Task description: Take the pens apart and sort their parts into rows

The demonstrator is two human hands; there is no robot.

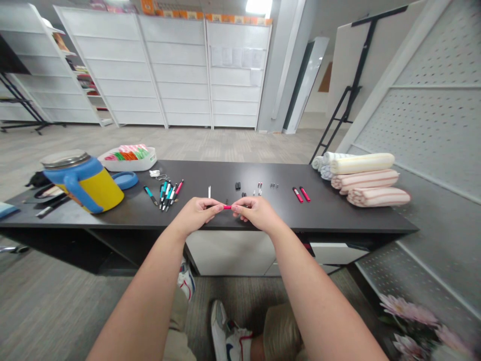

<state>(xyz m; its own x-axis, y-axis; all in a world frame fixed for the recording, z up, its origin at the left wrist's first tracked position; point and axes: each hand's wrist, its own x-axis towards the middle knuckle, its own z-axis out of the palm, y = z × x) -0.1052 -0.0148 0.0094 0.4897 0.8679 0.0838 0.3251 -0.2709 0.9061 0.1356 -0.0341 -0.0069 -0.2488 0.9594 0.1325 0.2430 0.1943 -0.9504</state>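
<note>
Between my two hands is a small red pen barrel (227, 207), held level just above the front edge of the dark table. The fingers of my left hand (203, 211) pinch its left end, and my right hand (251, 209) pinches the right end. Behind the hands lie thin white refills (209, 191), small black pen parts (238, 185), little metal pieces (274, 185) and small parts with red tips (259, 188). To the right are two red pen barrels (301, 194) side by side. Left of my hands rests a bunch of teal, black and pink pens (168, 194).
A large blue and yellow mug (88, 183) stands at the left, with its blue lid (125, 180) beside it. Behind is a white tray (146, 161) of colourful packets. Rolled towels (370, 179) are stacked at the right end of the dark table (338, 215).
</note>
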